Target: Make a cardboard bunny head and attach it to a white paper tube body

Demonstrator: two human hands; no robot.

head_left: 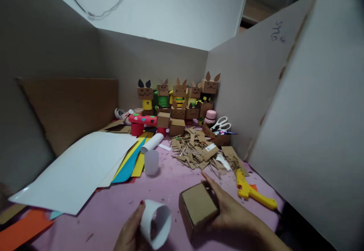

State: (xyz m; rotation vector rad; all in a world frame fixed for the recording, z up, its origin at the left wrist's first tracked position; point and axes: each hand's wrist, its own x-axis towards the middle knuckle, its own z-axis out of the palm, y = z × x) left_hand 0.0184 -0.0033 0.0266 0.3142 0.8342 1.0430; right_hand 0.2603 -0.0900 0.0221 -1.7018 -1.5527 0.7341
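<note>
My left hand (131, 231) is closed round a rolled white paper tube (156, 221) at the bottom middle, its open end facing me. To its right, my right hand (229, 207) grips a small brown cardboard box (198, 207) that rests on the pink table cover (113, 209). The tube and the box lie close together but do not touch.
A yellow glue gun (253, 192) lies right of the box. Cardboard scraps (196, 150), a translucent cup (151, 162), coloured and white paper sheets (76, 171), scissors (222, 124) and several box-headed cardboard figures (179, 95) fill the back. White partition boards (307, 122) wall the table.
</note>
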